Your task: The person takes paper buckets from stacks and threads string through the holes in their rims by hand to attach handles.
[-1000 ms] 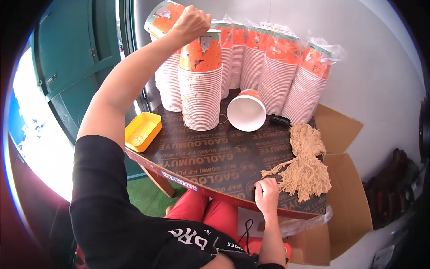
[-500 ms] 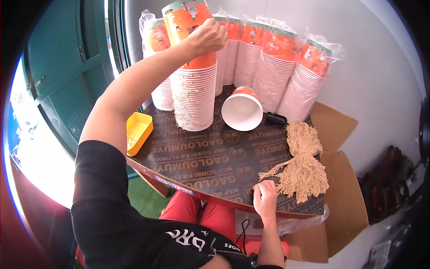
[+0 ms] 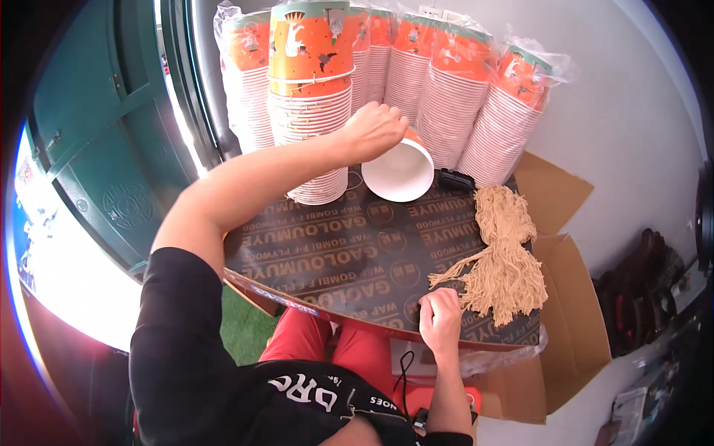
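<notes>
our left hand (image 3: 379,131), seemingly fetching the round orange-and-white paper cup (image 3: 399,172), likely needs a rim pinch; right hand (image 3: 440,316) curled, both holds unseen.

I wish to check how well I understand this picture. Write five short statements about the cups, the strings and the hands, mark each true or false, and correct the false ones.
1. The bundle of tan strings lies to the right of the loose cup. True.
2. The loose cup stands upright. False: it lies on its side, its white inside showing.
3. The cup stacks at the back have clear plastic around them. True.
4. The right hand is nearer to the loose cup than the left hand. False: the left hand is nearer, at the cup's upper rim.
5. The table top is plain white. False: it is dark, with printed lettering.
</notes>
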The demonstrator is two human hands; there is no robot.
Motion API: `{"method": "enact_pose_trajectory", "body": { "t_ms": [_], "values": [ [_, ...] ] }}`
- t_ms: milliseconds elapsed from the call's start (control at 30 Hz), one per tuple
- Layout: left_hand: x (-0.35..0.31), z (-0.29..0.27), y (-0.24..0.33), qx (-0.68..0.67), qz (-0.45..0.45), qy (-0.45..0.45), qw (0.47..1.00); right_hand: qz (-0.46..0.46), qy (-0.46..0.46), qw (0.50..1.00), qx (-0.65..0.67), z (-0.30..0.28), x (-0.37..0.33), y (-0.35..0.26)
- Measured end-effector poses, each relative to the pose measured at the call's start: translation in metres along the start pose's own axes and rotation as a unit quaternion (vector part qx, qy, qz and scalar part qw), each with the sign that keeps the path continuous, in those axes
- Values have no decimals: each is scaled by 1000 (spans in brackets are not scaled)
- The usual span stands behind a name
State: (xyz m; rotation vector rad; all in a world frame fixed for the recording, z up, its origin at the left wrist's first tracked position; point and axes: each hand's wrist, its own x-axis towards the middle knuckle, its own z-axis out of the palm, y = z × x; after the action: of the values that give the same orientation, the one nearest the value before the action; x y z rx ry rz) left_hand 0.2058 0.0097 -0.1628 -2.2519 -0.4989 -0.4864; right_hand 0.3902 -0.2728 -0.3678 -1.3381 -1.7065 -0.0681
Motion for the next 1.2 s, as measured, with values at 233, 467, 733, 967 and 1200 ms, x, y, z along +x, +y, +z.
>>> {"method": "enact_pose_trajectory", "body": {
  "t_ms": [233, 467, 733, 967, 1200],
  "values": [
    [-9, 82, 16, -139, -155, 32, 977, 8, 7, 1000, 0, 2, 0, -1],
    [-27, 93, 23, -161, -197, 87, 963, 11, 6, 1000, -3, 1, 2, -4],
    [-52, 74, 36, -169, -126, 101, 972, 11, 6, 1000, -16, 0, 0, -3],
    [-78, 46, 58, -155, -123, 150, 969, 18, 1, 1000, 19, 1, 5, -1],
    [-105, 16, 85, -179, -148, 203, 951, 111, -27, 988, 100, 15, 44, -5]
  ]
}}
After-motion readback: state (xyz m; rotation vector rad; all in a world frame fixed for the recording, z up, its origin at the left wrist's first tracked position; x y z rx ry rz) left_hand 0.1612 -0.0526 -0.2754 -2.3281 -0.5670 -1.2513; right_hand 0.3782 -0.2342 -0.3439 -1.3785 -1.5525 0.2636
